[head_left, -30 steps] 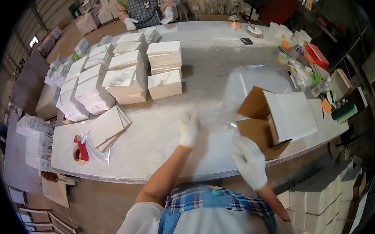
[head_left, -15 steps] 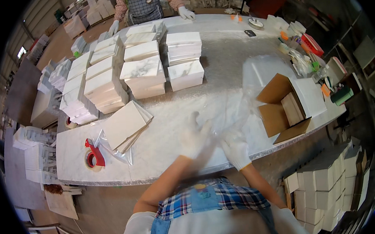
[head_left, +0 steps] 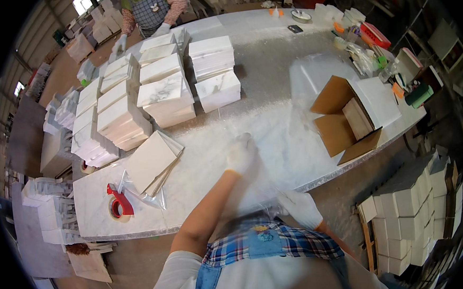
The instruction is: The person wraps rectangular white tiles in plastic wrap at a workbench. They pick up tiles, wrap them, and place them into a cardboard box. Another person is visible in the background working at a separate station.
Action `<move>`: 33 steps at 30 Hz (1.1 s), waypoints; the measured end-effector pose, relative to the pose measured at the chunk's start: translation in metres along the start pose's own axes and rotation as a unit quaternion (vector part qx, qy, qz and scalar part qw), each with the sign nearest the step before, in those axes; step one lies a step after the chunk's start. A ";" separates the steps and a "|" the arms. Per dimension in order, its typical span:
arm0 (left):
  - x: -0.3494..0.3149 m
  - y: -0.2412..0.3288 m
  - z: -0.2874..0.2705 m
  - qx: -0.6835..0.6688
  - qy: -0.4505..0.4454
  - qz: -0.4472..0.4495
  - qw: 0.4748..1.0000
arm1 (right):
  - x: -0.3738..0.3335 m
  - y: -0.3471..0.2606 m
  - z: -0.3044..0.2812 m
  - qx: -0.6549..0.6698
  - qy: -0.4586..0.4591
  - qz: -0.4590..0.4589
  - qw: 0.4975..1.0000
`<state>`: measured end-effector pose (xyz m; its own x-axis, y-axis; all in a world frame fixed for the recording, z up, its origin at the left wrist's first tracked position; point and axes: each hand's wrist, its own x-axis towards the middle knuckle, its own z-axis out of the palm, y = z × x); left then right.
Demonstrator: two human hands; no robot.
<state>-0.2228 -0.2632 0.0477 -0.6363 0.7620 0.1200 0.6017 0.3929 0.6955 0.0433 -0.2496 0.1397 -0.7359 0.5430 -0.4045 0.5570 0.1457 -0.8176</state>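
By the table's near edge (head_left: 136,235), two gloved hands (head_left: 241,153) (head_left: 300,209), one carton (head_left: 333,135)

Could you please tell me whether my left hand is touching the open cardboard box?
Apart: the head view shows your left hand well to the left of the open cardboard box, with white tabletop visible between them.

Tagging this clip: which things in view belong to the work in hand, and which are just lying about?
Likely in the work:
left hand, right hand
what looks like clear film, blurred, between them
open cardboard box
fanned white slabs
stacked slabs

Probably just lying about:
red basket
green roll
round dish
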 end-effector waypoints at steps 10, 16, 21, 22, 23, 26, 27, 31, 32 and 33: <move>-0.035 0.023 0.004 0.244 -0.038 0.087 0.965 | -0.030 0.049 -0.002 -0.184 0.154 -0.307 0.921; -0.044 0.016 0.005 0.231 -0.003 0.100 0.968 | -0.051 0.067 0.001 -0.006 0.062 -0.179 0.982; -0.051 0.010 0.021 0.262 0.063 0.116 0.956 | -0.042 0.161 0.038 -0.020 0.012 -0.149 0.989; -0.052 0.014 0.022 0.248 0.068 0.116 0.959 | -0.033 0.182 0.046 -0.039 0.004 -0.155 0.987; -0.055 0.020 0.019 0.235 0.072 0.114 0.963 | -0.026 0.194 0.050 -0.094 -0.013 -0.167 0.981; -0.063 0.028 0.017 0.215 0.072 0.126 0.966 | -0.002 0.194 0.064 -0.315 -0.109 -0.091 0.939; -0.065 0.029 0.017 0.212 0.070 0.133 0.966 | 0.008 0.190 0.067 -0.393 -0.146 -0.047 0.907; -0.076 0.032 0.012 0.147 0.051 0.165 0.974 | 0.037 0.203 0.072 -0.384 0.017 0.012 0.923; -0.081 0.032 0.011 0.142 0.047 0.175 0.973 | 0.039 0.208 0.064 -0.396 -0.044 0.055 0.916; -0.084 0.031 0.008 0.141 0.049 0.181 0.972 | 0.043 0.190 0.050 -0.409 -0.106 0.091 0.902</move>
<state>-0.1471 -0.3106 0.0532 -0.3939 0.8291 0.3969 0.8937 0.2446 0.3761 0.0983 -0.2395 -0.0536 -0.6129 0.4608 -0.6419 0.7095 0.6786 -0.1902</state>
